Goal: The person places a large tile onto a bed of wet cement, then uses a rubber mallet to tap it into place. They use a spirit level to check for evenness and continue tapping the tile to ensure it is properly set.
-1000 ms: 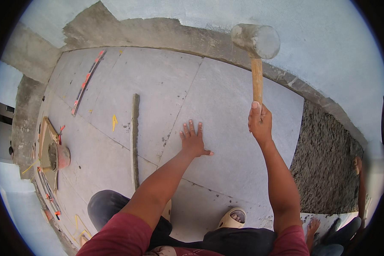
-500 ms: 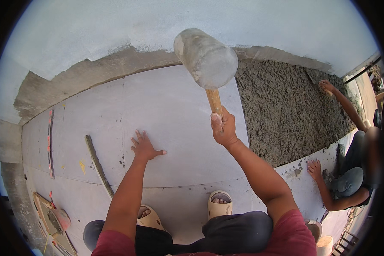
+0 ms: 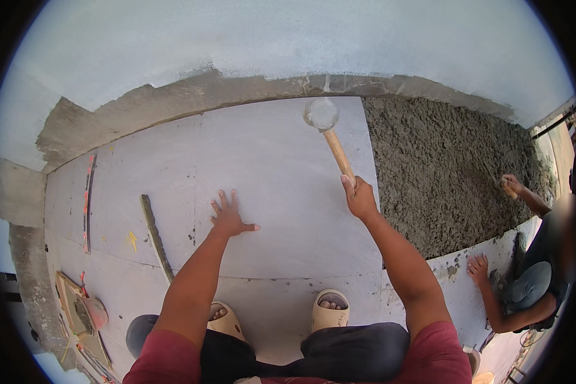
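My right hand (image 3: 362,198) grips the wooden handle of a mallet (image 3: 321,115), whose thick, pale grey head is over the far right part of a large light grey floor tile (image 3: 281,160). Whether the head touches the tile, I cannot tell. My left hand (image 3: 229,216) lies flat on the same tile with its fingers spread. Right of the tile's edge spreads a bed of rough wet mortar (image 3: 441,173). Both my feet, in beige sandals (image 3: 330,310), stand on the nearer row of tiles.
At the right a crouching co-worker holds a trowel (image 3: 509,186) at the mortar, their other hand (image 3: 478,269) on the tiles. A mortar-crusted strip (image 3: 155,237) and an orange-and-black bar (image 3: 88,201) lie left. A bucket (image 3: 96,313) stands lower left. A part-painted wall (image 3: 237,45) rises behind.
The mallet has swung down, away from me toward the tile by the wall. My left hand keeps its place on the tile. The co-worker's trowel hand has come nearer along the mortar.
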`<act>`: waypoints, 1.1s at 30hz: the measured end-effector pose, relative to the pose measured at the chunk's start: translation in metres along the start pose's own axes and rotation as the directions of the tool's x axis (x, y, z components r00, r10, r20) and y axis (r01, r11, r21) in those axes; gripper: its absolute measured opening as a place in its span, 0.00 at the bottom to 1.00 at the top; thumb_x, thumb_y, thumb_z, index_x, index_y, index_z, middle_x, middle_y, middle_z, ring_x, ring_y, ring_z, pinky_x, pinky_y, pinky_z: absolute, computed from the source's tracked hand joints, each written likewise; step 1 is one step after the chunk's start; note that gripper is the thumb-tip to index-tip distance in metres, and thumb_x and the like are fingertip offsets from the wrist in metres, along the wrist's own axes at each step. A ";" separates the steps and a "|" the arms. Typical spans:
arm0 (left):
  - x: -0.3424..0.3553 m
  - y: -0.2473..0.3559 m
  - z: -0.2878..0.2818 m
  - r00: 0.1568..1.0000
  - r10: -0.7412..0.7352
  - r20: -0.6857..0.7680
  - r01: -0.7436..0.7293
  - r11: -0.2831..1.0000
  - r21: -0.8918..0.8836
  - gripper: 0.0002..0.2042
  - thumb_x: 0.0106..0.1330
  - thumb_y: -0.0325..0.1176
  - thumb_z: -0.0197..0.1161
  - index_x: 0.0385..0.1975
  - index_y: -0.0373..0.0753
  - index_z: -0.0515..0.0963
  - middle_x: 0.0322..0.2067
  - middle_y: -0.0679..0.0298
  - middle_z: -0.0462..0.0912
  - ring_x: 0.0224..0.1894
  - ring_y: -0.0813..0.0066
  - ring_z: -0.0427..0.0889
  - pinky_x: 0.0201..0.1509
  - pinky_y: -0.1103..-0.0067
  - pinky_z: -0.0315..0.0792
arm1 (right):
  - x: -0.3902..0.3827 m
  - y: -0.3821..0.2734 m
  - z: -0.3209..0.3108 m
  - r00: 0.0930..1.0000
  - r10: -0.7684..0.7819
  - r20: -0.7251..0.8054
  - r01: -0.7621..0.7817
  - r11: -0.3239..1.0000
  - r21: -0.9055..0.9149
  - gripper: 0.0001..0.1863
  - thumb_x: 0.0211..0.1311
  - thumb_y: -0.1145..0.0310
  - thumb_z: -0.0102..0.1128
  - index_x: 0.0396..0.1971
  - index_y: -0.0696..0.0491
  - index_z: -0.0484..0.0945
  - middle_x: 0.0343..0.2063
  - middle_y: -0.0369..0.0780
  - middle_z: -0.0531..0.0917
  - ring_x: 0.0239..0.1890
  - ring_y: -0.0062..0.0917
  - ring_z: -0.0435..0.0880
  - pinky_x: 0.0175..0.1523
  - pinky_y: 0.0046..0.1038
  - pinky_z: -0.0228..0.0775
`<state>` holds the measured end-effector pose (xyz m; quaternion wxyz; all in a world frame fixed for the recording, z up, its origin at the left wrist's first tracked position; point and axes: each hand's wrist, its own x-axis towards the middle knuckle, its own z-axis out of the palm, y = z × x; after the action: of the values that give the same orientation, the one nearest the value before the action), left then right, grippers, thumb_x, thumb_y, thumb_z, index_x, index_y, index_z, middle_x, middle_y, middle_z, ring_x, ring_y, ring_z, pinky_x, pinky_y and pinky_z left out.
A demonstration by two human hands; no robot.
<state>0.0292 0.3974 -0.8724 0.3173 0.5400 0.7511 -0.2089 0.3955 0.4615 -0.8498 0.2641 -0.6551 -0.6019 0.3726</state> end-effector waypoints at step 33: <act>-0.008 -0.022 -0.020 0.978 -0.199 0.065 0.207 0.968 -0.140 0.77 0.36 0.70 0.78 0.74 0.46 0.20 0.73 0.40 0.16 0.73 0.24 0.23 0.66 0.32 0.49 | 0.070 -0.189 0.078 0.916 -0.146 0.373 0.037 0.958 0.283 0.31 0.72 0.38 0.47 0.28 0.55 0.72 0.10 0.33 0.68 0.07 0.17 0.65 0.12 0.23 0.59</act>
<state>0.0050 0.3971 -0.8532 0.3518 0.4302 0.8074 -0.1983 0.2211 0.5478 -0.7568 0.2429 -0.4964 -0.6162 0.5611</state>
